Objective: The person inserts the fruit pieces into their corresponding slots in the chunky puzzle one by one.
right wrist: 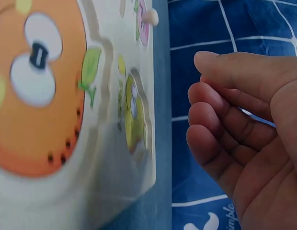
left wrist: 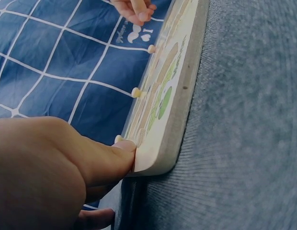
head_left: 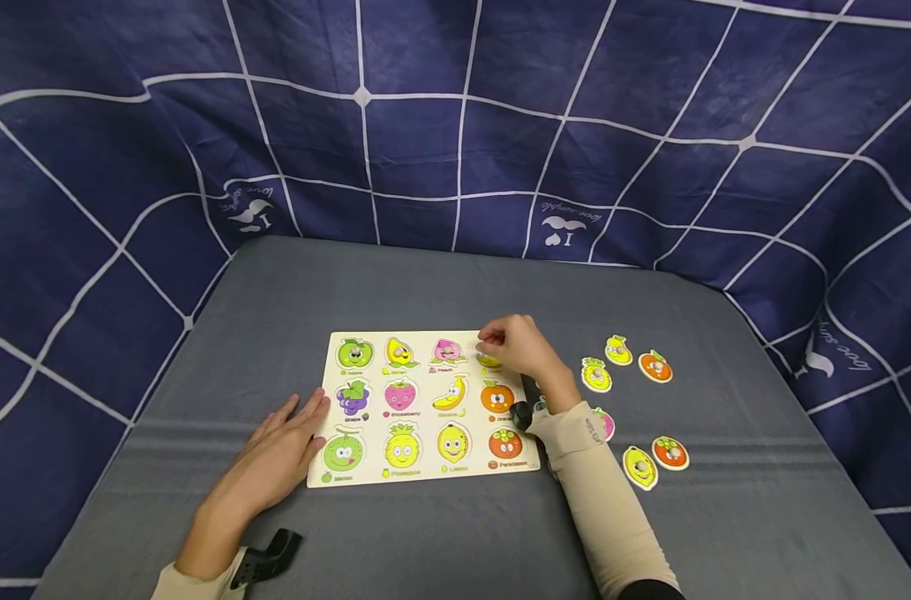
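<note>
Smooth wooden board (head_left: 427, 427), matt finely ribbed cloth table cover (head_left: 425, 542), wrinkled fabric backdrop (head_left: 417, 150).

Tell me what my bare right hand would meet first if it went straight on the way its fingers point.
Probably the flat cream rectangular board, near its yellow-green cartoon pear picture; your right hand hovers above it, though depth is unclear.

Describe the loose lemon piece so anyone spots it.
On the grey table, find the fruit board. Right of it, past the right sleeve, lie loose pieces. The lemon piece is the yellow one beside a round orange-red piece; the other yellow ones lie farther back.
</note>
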`<state>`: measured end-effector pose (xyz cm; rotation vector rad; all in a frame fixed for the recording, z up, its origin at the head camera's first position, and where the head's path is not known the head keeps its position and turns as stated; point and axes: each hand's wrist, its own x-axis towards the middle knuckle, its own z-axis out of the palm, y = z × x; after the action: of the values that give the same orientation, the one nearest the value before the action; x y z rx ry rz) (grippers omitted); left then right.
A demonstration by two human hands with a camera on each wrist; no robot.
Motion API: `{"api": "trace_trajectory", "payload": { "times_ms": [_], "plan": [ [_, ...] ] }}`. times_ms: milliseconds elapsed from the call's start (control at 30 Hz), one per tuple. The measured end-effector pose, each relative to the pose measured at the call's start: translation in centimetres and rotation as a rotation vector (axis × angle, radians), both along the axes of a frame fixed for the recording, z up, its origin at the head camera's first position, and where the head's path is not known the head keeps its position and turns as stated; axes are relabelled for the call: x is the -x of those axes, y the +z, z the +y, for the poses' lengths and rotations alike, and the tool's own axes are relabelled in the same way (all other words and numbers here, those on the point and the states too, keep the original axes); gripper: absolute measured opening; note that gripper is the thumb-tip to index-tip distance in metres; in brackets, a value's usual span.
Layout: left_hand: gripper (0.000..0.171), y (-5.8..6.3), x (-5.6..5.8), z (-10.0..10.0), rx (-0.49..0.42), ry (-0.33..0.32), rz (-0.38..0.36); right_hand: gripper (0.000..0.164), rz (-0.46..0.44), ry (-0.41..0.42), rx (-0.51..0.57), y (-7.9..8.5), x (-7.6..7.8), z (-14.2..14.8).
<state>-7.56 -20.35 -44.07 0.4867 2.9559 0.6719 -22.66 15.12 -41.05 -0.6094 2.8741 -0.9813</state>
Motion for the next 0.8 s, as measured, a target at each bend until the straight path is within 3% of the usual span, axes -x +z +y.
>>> {"api": "trace_trajectory", "payload": {
  "times_ms": [233,800],
  "plan": [
    [0.054,0.0,-0.1,-0.1,0.001,0.002,0.009,0.009,0.041,-0.008,0.009,0.1,-0.3,1.7],
    [0.055,0.1,-0.1,0.0,-0.006,0.006,0.01,0.013,0.039,-0.142,0.007,0.0,-0.4,6.2]
  ]
}}
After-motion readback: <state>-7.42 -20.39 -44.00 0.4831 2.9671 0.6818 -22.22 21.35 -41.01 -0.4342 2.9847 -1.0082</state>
